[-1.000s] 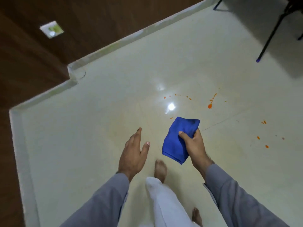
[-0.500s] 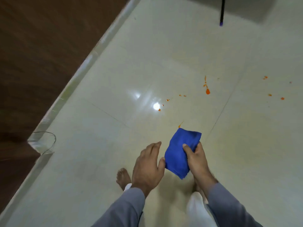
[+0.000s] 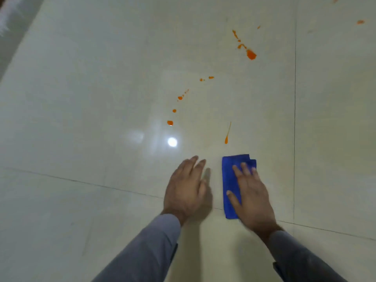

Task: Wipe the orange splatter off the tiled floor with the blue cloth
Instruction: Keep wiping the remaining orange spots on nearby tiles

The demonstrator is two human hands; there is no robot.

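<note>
the blue cloth (image 3: 232,180), pinched in the air a second ago, now lies flat under the right hand (image 3: 251,197) near the orange splatter (image 3: 226,137), left hand (image 3: 186,188) open beside it on the tiled floor (image 3: 81,119), so wiping can start.

No readable text, labels or numbers anywhere.

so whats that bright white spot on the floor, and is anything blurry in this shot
Head view: the white spot is glare, a light reflected in the glossy tiled floor, with a fainter patch beside it. The left hand casts a soft shadow to its right. The right hand on the blue cloth looks slightly smeared, and the top left corner is blurred. The orange splatter stays fairly sharp.
</note>
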